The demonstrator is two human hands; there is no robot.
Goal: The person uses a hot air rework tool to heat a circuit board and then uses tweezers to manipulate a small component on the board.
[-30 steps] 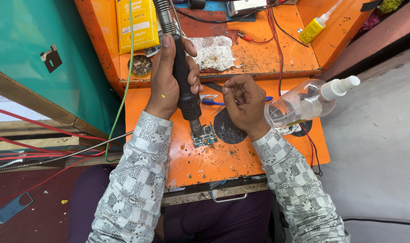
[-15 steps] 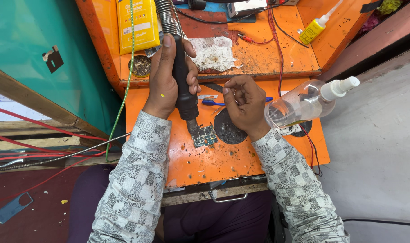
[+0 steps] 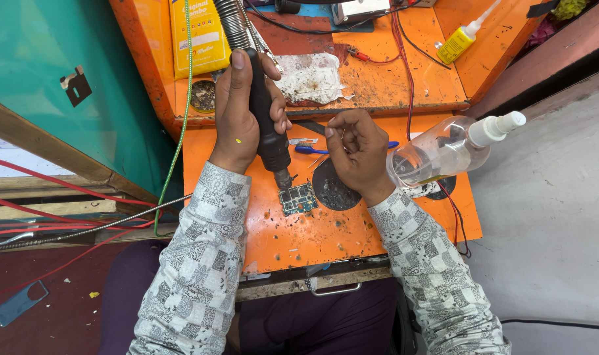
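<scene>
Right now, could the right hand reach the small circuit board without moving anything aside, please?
Probably yes: the right hand hovers just beside the circuit board, bare orange bench between them; only the left hand's black tool crowds its top edge.

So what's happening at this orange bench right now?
A person is working on a small circuit board lying on the orange bench. The left hand grips a black hot-air tool, nozzle pointing down just above the board. The right hand holds thin tweezers beside it. A clear spray bottle lies on its side by the right wrist.
</scene>
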